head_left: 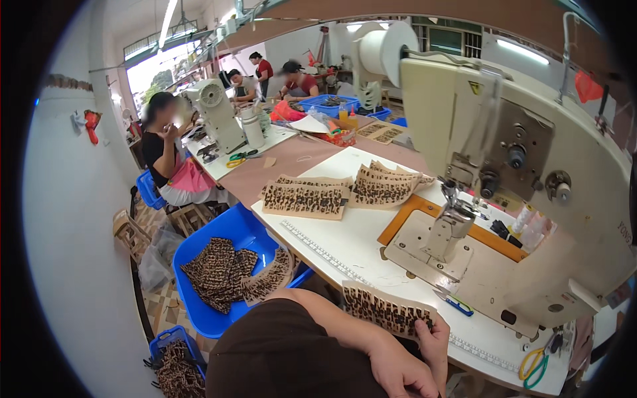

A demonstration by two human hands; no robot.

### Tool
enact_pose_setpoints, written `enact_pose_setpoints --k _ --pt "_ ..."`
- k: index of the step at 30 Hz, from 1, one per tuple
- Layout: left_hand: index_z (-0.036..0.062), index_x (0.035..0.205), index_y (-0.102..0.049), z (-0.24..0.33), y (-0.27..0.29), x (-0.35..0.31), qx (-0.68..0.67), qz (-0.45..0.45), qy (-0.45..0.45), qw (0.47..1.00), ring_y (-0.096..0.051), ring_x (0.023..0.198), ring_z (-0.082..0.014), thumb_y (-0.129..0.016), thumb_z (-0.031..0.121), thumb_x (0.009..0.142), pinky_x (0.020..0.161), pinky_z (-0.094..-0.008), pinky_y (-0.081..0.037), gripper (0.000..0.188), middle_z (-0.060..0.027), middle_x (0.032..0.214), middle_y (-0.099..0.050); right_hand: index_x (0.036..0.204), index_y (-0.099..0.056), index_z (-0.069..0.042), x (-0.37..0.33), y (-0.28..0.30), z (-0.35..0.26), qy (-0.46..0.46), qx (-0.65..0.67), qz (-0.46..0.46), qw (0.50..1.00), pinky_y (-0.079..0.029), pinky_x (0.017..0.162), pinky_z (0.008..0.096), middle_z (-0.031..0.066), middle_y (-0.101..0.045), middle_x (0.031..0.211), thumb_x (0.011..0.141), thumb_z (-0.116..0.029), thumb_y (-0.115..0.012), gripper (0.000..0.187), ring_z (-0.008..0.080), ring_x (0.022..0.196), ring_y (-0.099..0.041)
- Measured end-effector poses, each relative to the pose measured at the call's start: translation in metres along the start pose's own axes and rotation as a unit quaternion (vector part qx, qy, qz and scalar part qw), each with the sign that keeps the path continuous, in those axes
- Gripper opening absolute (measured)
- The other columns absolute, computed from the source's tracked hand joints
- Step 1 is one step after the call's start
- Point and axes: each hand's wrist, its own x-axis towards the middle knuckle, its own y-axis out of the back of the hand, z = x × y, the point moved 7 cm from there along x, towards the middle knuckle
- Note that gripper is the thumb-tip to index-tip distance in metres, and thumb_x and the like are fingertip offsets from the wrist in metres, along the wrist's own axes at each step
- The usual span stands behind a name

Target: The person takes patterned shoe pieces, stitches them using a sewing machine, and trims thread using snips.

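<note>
Leopard-print panel, beige-bordered, is pinched by the right hand; whether the left hand pinches, I cannot tell.

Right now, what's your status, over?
Right hand pinching patterned panel. Left hand close by, grip unclear. Blue snips on tabletop, near panel.

Looks bright and fairly even, drawing daylight from a washed-out window at upper left and white light from ceiling tubes, shows soft shadow under the white table and a glint in the blue tub, bends straight edges, softens distant detail and blackens at the corners.
</note>
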Motion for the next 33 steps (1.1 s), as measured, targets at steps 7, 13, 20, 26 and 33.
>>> enact_pose_setpoints --k 7,13,20,26,33 --pt "0.0033 0.126 -0.038 0.005 -0.022 -0.062 0.109 0.092 -0.128 0.981 -0.045 0.084 -0.019 -0.045 0.026 0.091 0.072 -0.034 -0.037 0.043 -0.0081 0.101 -0.046 0.095 -0.055 0.003 -0.006 0.011 0.0 -0.01 0.039 0.086 0.995 -0.045 0.064 0.0226 0.0044 -0.059 0.083 0.079 -0.006 -0.057 0.018 0.0092 0.071 -0.054" --pt "0.0018 0.119 -0.042 0.025 0.029 -0.143 0.247 0.493 -0.224 0.803 -0.045 0.107 -0.0296 -0.06 0.017 0.08 0.09 -0.0361 -0.036 0.046 -0.0148 0.112 -0.047 0.102 -0.053 0.002 0.03 -0.008 -0.026 -0.005 0.116 0.191 0.975 -0.045 0.074 0.0251 0.0051 -0.059 0.095 0.083 -0.003 -0.051 0.021 0.0114 0.084 -0.055" --pt "0.0 0.109 -0.051 0.047 0.104 -0.221 0.46 0.725 -0.129 0.496 -0.051 0.098 -0.0291 -0.06 0.015 0.077 0.085 -0.0372 -0.039 0.037 -0.0162 0.103 -0.054 0.096 -0.056 0.002 0.08 -0.053 -0.086 0.025 0.003 0.106 0.994 -0.044 0.065 0.02 0.0015 -0.059 0.083 0.087 -0.01 -0.05 0.016 0.005 0.072 -0.052" --pt "-0.0039 0.095 -0.057 0.039 0.159 -0.207 0.154 0.651 -0.156 0.727 -0.054 0.072 -0.0066 -0.065 0.014 0.077 0.064 -0.0206 -0.045 0.027 -0.004 0.083 -0.061 0.093 -0.057 0.002 0.085 -0.022 -0.084 -0.014 0.105 0.119 0.987 -0.044 0.065 0.0204 0.0019 -0.059 0.083 0.087 -0.015 -0.051 0.018 0.0057 0.071 -0.052" --pt "-0.001 0.093 -0.052 0.05 0.195 -0.214 0.054 0.622 -0.155 0.766 -0.058 0.074 -0.0091 -0.069 0.005 0.071 0.067 -0.0203 -0.048 0.029 -0.0052 0.08 -0.06 0.089 -0.056 0.001 0.105 -0.011 -0.083 -0.062 0.104 0.078 0.99 -0.043 0.06 0.0201 0.0016 -0.058 0.078 0.087 -0.015 -0.053 0.017 0.0057 0.066 -0.051"
